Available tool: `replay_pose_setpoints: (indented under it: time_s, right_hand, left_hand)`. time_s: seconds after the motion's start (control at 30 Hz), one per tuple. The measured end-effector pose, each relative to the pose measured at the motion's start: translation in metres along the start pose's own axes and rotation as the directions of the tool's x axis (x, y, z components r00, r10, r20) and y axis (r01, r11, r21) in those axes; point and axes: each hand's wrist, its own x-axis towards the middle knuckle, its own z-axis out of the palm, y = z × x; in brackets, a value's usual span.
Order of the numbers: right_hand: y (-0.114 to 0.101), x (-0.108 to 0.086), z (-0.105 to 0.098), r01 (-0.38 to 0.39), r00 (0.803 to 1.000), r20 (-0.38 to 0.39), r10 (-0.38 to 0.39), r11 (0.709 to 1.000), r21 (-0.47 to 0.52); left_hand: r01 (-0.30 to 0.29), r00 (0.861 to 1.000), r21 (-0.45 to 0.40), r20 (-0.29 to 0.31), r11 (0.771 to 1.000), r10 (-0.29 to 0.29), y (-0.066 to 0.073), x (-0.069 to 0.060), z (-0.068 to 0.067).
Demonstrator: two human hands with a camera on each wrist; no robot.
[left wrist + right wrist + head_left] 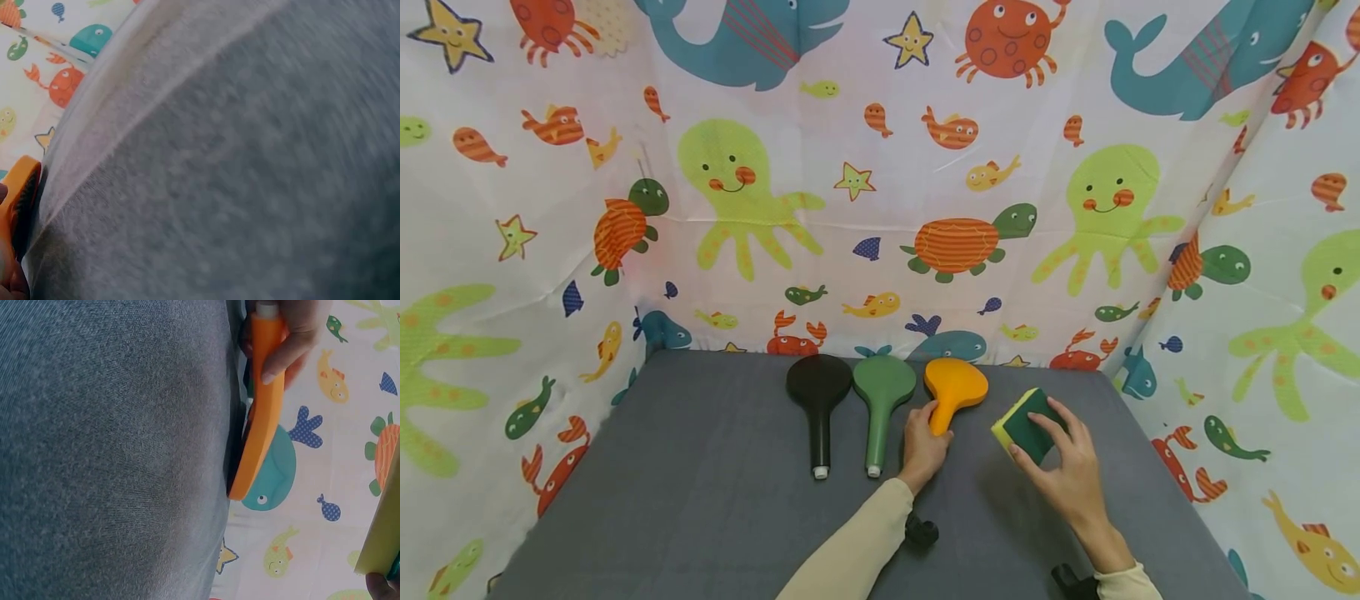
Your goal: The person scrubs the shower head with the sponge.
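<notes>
In the head view my left hand (925, 450) grips the handle of an orange paddle brush (957, 382), which lies face down on the grey surface. Dark bristles show under the brush's head (24, 175) at the left edge of the left wrist view. To the right, my right hand (1075, 479) holds a sponge (1033, 427) between thumb and fingers, raised above the surface. The sponge has a yellow body and a dark green scouring side. Only part of the sponge (382, 519) and a fingertip appear in the right wrist view.
Left of the orange brush lie a green paddle brush (883, 383) and a black paddle brush (818, 383), handles toward me. A curtain (865, 308) printed with sea animals closes off the back and sides of the grey tabletop (715, 483).
</notes>
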Motion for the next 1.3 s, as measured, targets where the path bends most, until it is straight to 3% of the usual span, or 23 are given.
replay_pose_setpoints:
  time_s: [0.23,0.47,0.93,1.13,1.3]
  right_hand:
    - [0.001,-0.003,0.001,-0.004,1.000,0.001,0.004,1.000,0.005]
    - [0.003,-0.002,0.001,-0.001,1.000,-0.006,0.001,1.000,0.009]
    - [-0.008,0.008,0.000,-0.021,1.000,0.024,0.020,0.999,0.050]
    - [-0.017,0.011,0.002,-0.024,0.999,0.025,0.023,0.998,0.051]
    - [-0.022,0.014,0.006,-0.020,0.999,0.027,0.018,0.997,0.069]
  left_hand:
    - [-0.043,0.998,0.032,0.043,0.999,0.042,-0.006,-0.007,-0.001]
    - [-0.060,0.993,0.073,0.110,0.995,0.052,-0.008,-0.005,-0.008]
    - [-0.062,0.986,0.016,0.158,0.998,0.059,-0.003,-0.017,-0.046]
    - [-0.122,0.980,-0.025,0.158,0.992,0.124,0.007,-0.019,-0.063]
    - [-0.163,0.978,-0.043,0.124,0.986,0.167,0.013,-0.021,-0.082]
